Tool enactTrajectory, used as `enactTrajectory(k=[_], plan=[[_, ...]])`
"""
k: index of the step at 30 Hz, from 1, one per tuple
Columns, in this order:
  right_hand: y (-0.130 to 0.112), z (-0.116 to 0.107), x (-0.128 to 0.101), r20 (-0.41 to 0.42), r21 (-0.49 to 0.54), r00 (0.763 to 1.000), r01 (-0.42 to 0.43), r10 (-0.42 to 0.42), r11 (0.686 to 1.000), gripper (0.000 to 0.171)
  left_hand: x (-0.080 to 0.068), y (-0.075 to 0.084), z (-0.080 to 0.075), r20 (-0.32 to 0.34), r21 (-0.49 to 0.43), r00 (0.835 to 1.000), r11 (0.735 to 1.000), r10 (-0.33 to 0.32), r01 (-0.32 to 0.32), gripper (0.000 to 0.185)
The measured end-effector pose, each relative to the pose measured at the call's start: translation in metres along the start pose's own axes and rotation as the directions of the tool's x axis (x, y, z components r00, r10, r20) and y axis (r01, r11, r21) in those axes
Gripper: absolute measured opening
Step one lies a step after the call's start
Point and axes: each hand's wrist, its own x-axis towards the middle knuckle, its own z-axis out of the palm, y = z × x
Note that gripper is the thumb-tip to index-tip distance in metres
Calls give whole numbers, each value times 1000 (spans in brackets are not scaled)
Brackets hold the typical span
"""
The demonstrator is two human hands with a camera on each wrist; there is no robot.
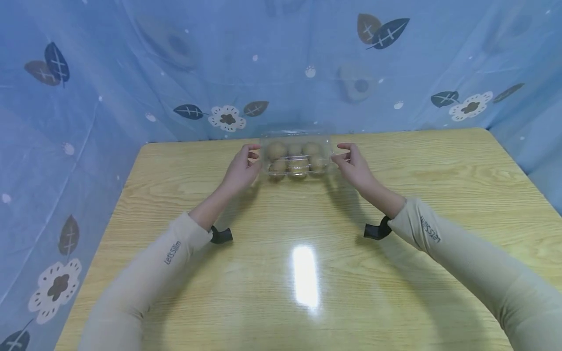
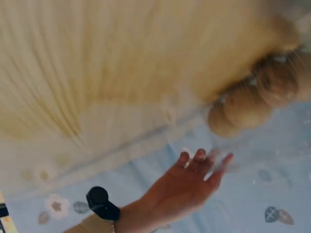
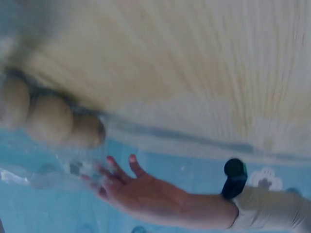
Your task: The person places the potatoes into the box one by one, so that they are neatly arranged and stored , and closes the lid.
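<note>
A clear plastic clamshell box [image 1: 296, 158] holding several round brown fruits [image 2: 248, 104] stands at the far middle of the wooden table [image 1: 307, 234]. My left hand [image 1: 243, 168] is at the box's left end, thumb and fingers spread in a loose C next to the plastic. At the right end my right hand [image 1: 353, 165] mirrors it. In the left wrist view the left hand [image 2: 194, 177] has relaxed, nearly straight fingers beside the box. The right wrist view shows the right hand [image 3: 121, 187] with spread fingers by the fruits [image 3: 48, 119]. Contact with the plastic cannot be told.
A blue curtain [image 1: 131, 73] printed with leaves and flowers hangs behind and beside the table. Bright light glares on the tabletop [image 1: 305, 275] near me. Black wrist straps [image 1: 221, 235] sit below both beige sleeves.
</note>
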Motion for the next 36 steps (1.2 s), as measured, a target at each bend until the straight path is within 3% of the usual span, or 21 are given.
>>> enactTrajectory(k=[4, 10, 17, 22, 33, 34, 36], plan=[[9, 0, -2, 70, -51, 997, -21, 25, 998, 55, -5, -7, 3, 44, 43, 998, 998, -41, 39, 54], [12, -3, 0, 208, -12, 966, -152, 151, 988, 47, -7, -10, 9, 151, 55, 979, 990, -139, 132, 42], [19, -9, 4, 339, 74, 935, -139, 106, 988, 39, -5, -7, 14, 154, -50, 961, 970, -229, 239, 27], [22, -10, 4, 351, 112, 931, -146, 98, 983, 35, -6, -3, 18, 140, -74, 954, 958, -266, 278, 23], [23, -1, 1, 285, 107, 952, -151, 115, 983, 31, -6, -11, 22, 109, -197, 961, 942, -254, 271, 26], [24, -2, 2, 287, 103, 951, -151, 116, 983, 30, -7, -12, 21, 111, -200, 962, 943, -249, 267, 28], [27, -6, 6, 285, 107, 948, -176, 139, 979, 30, -7, -14, 16, 107, -111, 973, 970, -206, 218, 32]])
